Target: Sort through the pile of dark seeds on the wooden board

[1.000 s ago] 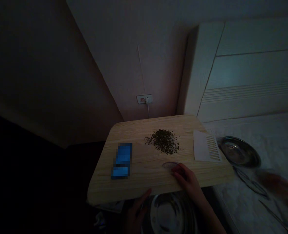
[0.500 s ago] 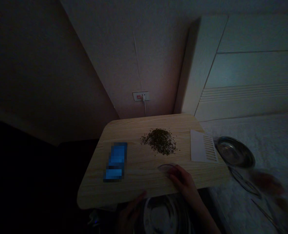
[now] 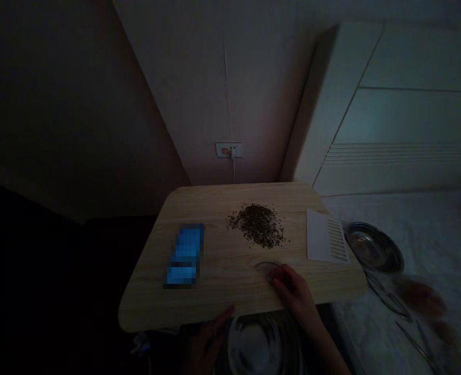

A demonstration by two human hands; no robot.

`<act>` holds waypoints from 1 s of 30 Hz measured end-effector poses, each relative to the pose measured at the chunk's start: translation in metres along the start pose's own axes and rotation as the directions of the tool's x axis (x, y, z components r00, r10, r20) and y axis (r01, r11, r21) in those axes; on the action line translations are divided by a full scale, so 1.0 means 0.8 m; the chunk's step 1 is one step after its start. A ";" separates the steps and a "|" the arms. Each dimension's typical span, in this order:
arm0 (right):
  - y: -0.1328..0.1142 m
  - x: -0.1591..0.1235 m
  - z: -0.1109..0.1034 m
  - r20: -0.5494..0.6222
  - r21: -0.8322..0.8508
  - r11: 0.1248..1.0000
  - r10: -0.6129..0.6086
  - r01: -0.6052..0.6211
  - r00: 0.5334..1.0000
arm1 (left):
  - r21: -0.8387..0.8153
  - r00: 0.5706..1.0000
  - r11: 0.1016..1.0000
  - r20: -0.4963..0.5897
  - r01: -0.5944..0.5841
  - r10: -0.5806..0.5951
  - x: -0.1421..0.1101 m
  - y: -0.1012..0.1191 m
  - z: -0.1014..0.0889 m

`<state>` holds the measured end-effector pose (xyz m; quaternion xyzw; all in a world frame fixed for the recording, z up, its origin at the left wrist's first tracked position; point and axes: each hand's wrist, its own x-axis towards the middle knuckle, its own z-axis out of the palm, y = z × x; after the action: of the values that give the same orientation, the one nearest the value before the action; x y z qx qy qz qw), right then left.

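My right hand is closed on a thin, clear piece with a curved edge, held low over the table's front part. Just beyond it lies a loose pile of small dark seeds or grains. At the front edge, my left hand is in shadow, its fingers against the left side of a shiny metal bowl. One finger reaches up to the table's edge. The bowl sits below that edge, between both arms. The clear piece's full shape is hidden by my fingers.
On the small wooden table lie a phone with a blurred screen at left and a white slotted scraper at right. Beyond the right edge, another metal bowl and scissors-like metal tools rest on a pale sheet. A wall socket holds a plug.
The view has shifted slightly. Both hands, the clear piece and the grain pile stay in nearly the same places on and by the table.
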<state>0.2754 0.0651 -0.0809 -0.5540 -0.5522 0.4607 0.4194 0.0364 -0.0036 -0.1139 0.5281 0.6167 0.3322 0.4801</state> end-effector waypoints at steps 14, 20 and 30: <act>0.003 0.000 0.001 -0.023 -0.088 0.996 -0.004 0.002 1.000 | 0.023 0.998 0.999 0.056 -0.044 0.043 0.001 -0.009 -0.003; 0.003 0.000 0.001 -0.017 -0.079 0.997 -0.009 0.008 1.000 | 0.013 0.999 1.000 0.032 -0.022 0.022 0.002 -0.009 0.000; 0.003 0.001 -0.001 0.003 -0.068 0.998 -0.016 0.016 1.000 | 0.043 0.998 0.997 0.011 -0.058 0.058 0.000 -0.011 0.001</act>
<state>0.2766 0.0662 -0.0834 -0.5628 -0.5728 0.4389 0.4032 0.0340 -0.0054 -0.1225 0.5577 0.6059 0.3298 0.4616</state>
